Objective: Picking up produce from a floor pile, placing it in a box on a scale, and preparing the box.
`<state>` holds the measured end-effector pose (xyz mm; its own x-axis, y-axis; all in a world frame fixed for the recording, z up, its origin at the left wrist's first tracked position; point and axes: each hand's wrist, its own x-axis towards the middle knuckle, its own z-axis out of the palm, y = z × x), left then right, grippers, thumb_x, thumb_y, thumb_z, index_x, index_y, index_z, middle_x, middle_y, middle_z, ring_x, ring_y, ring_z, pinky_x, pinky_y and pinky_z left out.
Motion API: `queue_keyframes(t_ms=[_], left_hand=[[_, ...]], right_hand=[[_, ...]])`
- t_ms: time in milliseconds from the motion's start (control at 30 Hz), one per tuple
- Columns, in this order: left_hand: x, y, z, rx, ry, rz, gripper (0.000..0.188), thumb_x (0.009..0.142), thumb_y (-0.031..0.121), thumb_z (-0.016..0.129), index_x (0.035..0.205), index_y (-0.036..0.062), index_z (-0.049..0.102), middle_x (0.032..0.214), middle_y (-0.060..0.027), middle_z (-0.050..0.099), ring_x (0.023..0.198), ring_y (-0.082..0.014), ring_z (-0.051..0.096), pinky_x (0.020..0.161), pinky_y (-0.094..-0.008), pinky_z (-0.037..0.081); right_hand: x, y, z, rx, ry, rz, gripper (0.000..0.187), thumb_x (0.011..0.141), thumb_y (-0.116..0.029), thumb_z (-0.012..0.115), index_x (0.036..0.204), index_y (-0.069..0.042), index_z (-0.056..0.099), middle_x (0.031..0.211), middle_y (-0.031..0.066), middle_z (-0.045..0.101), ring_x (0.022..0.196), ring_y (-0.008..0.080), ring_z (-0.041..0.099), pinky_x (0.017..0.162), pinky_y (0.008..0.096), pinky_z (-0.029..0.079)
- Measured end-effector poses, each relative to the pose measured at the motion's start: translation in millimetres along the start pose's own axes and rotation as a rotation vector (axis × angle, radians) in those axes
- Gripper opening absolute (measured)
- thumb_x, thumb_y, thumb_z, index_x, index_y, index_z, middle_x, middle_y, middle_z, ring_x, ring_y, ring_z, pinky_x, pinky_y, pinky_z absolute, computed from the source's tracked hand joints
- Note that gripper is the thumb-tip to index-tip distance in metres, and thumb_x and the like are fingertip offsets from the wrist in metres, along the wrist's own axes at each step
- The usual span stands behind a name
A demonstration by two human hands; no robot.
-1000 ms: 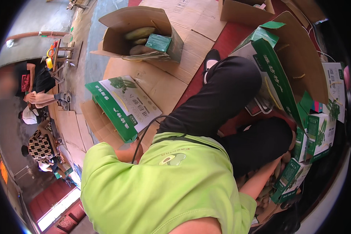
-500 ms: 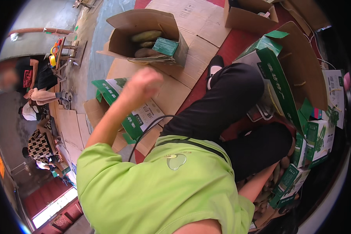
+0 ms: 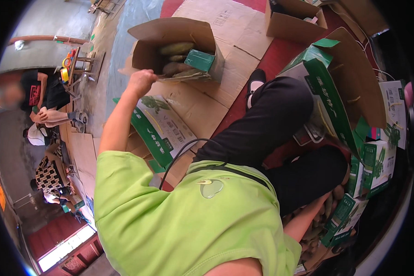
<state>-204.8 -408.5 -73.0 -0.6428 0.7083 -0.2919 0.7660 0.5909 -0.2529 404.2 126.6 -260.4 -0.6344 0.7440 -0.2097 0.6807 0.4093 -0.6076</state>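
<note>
My left hand (image 3: 141, 83) is closed at the near left corner of an open brown carton (image 3: 175, 28), its fingers on the edge of a flap. Inside the carton lie several long greenish and brownish root vegetables (image 3: 175, 48) and a flat green box (image 3: 199, 60). From the lower right, my right forearm (image 3: 309, 216) reaches down beside a heap of brown root vegetables (image 3: 313, 225). My thigh hides the right hand, so its fingers do not show.
A green-and-white carton (image 3: 158, 126) lies below my left forearm. An open green-and-white carton (image 3: 319, 87) stands beyond my knees, with smaller printed boxes (image 3: 375, 163) to the right. Another brown carton (image 3: 290, 23) stands at the back. Other people (image 3: 41, 94) sit at far left.
My left hand has moved left and slightly up, from in front of the carton to its near left corner, and is on the flap. The right arm has barely moved.
</note>
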Motion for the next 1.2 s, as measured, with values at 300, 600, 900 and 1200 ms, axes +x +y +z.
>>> queue_keyframes(t_ms=[300, 600, 900, 1200], left_hand=[[-75, 14, 11, -0.128, 0.005, -0.015, 0.014, 0.075, 0.011, 0.055, 0.081, 0.0133, 0.068, 0.083, -0.0091, 0.06, 0.084, -0.0286, 0.061, 0.069, -0.0396, 0.05], [-133, -22, -4, -0.234, -0.211, -0.293, 0.009, 0.07, 0.007, 0.06, 0.07, 0.0091, 0.069, 0.079, -0.0134, 0.062, 0.08, -0.0294, 0.062, 0.068, -0.0369, 0.048], [-38, 54, -115, -0.714, 0.082, -0.098, 0.021, 0.08, 0.002, 0.059, 0.101, 0.0008, 0.064, 0.091, -0.0132, 0.063, 0.088, -0.0238, 0.062, 0.077, -0.0294, 0.048], [143, 210, -157, -1.611, -0.154, 0.113, 0.043, 0.096, 0.028, 0.046, 0.13, 0.0012, 0.045, 0.126, -0.013, 0.053, 0.116, -0.0217, 0.052, 0.088, -0.032, 0.046]], right_hand=[[-7, 39, -30, -0.215, -0.029, -0.066, 0.034, 0.09, -0.016, 0.048, 0.116, 0.004, 0.056, 0.109, 0.0096, 0.062, 0.098, 0.0214, 0.059, 0.084, 0.0284, 0.046], [-5, -81, -62, 0.757, 0.337, 0.463, 0.035, 0.087, -0.015, 0.055, 0.117, 0.004, 0.056, 0.106, 0.0089, 0.062, 0.094, 0.0175, 0.06, 0.08, 0.0263, 0.047], [49, -121, -85, 0.871, 0.357, 0.385, 0.036, 0.087, -0.016, 0.057, 0.117, 0.003, 0.056, 0.108, 0.0084, 0.06, 0.091, 0.016, 0.058, 0.078, 0.025, 0.046], [76, -156, -88, 1.102, 0.347, 0.284, 0.04, 0.09, -0.025, 0.054, 0.119, 0.002, 0.054, 0.107, 0.0083, 0.061, 0.093, 0.016, 0.058, 0.08, 0.0261, 0.046]])
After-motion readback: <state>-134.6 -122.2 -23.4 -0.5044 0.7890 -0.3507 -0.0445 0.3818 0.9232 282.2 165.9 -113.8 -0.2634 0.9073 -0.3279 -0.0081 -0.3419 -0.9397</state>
